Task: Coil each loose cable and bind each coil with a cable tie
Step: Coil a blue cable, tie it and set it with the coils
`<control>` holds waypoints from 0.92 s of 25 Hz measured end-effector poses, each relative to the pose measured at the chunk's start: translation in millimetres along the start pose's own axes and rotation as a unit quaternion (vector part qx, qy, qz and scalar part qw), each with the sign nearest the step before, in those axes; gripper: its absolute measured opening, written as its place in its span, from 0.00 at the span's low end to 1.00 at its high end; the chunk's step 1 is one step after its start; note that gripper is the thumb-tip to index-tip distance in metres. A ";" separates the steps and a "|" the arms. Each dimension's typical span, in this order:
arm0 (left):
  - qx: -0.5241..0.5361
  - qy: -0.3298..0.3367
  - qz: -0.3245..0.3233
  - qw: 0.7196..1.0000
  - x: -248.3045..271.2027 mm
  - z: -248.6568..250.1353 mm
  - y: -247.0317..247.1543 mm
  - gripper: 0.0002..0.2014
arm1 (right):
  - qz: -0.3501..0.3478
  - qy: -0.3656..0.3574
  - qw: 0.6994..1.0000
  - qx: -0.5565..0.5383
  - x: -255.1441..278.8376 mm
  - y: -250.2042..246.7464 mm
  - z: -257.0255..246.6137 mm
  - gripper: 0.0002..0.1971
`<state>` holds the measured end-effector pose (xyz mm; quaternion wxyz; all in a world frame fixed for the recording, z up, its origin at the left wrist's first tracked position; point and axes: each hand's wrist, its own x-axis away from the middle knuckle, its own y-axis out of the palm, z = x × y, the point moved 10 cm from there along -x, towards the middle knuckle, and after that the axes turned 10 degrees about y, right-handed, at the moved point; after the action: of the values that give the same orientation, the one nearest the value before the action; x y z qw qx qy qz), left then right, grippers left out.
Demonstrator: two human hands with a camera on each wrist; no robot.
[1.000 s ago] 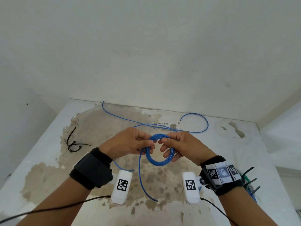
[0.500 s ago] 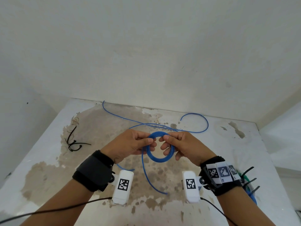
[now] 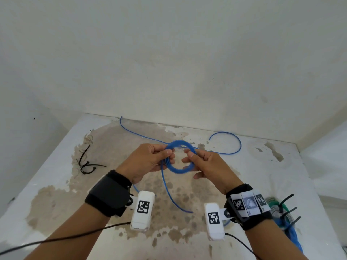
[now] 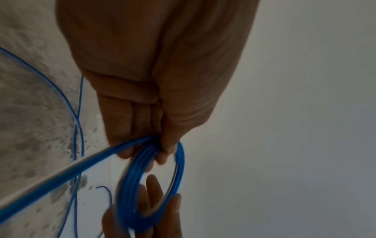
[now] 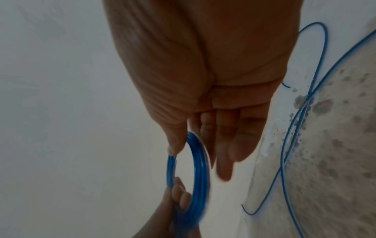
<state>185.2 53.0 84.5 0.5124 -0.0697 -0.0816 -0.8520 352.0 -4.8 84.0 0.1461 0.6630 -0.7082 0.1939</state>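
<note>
A small coil of blue cable [image 3: 178,170] hangs in the air between both hands. My left hand [image 3: 170,155] pinches its left side between thumb and fingers, shown close up in the left wrist view [image 4: 160,153]. My right hand [image 3: 189,155] pinches the upper right side with thumb and forefinger, the other fingers held loosely out. The coil [image 5: 198,169] looks blurred. A loose tail [image 3: 169,192] drops from the coil to the table. More of the blue cable [image 3: 238,145] lies in loops at the back. Black cable ties [image 3: 85,164] lie at the left.
The stained white table [image 3: 56,175] stands in a corner, with walls behind and at both sides. At the right edge by my right wrist sits a bundle of coiled cables [image 3: 279,214] with black ties sticking out.
Both hands have lifted the coil and carried it a little farther from me. The hanging tail has been drawn up and its end has swung right. My right hand's lower fingers have spread.
</note>
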 end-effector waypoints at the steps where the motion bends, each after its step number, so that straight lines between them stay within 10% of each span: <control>1: 0.028 0.012 0.034 0.999 -3.0 1.2 -6.4 0.10 | 0.032 0.001 0.999 0.002 0.8 -5.0 -0.3 0.12; 3: 0.116 0.031 0.114 0.986 -7.9 2.2 -20.1 0.09 | 0.045 0.028 0.998 0.020 3.8 -6.4 4.1 0.17; 7: 0.251 0.047 0.194 0.947 -11.9 1.7 -24.9 0.08 | -0.157 0.108 0.969 0.157 15.9 46.8 30.4 0.21; 13: 0.305 0.025 0.212 0.928 -9.7 -1.9 -13.0 0.07 | -0.026 -0.033 0.960 -0.276 -2.8 19.6 -9.7 0.18; 23: 0.320 0.005 0.260 0.911 -15.8 -0.9 -35.8 0.07 | -0.053 -0.044 0.971 -0.231 1.9 36.8 -3.5 0.16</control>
<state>160.8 83.0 78.0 0.7113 0.0834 -0.3260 -0.6171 315.0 -3.2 85.0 0.2739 0.6562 -0.7030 -0.0122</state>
